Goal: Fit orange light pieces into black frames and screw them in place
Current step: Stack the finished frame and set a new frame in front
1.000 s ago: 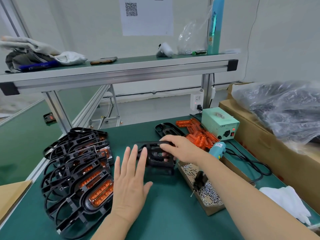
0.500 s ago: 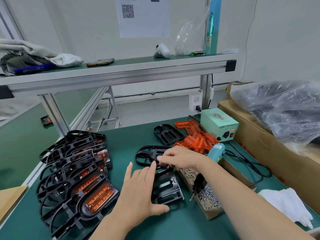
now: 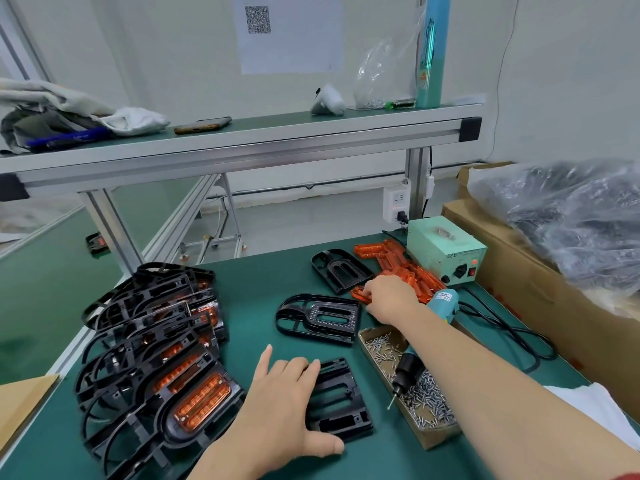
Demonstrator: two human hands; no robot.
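My left hand (image 3: pixel 287 403) lies flat on a black rectangular frame part (image 3: pixel 341 400) near the table's front, with its thumb against the part's near edge. My right hand (image 3: pixel 391 299) reaches into the pile of orange light pieces (image 3: pixel 412 275), and its fingers curl round one orange light piece (image 3: pixel 360 294) at the pile's left edge. A black D-shaped frame (image 3: pixel 318 318) lies flat between my hands. Behind it lies a second black frame (image 3: pixel 337 270).
A stack of black frames with orange lights fitted (image 3: pixel 156 358) fills the left side. A cardboard box of screws (image 3: pixel 377 344) holds the teal electric screwdriver (image 3: pixel 445 301). A green power supply (image 3: pixel 443 251), a carton with a plastic bag (image 3: pixel 571 216) and a white cloth (image 3: pixel 588 403) stand to the right.
My left hand drew the rectangular black part toward me. My right hand let go of the D-shaped frame, now flat on the table, and moved right to the orange pile.
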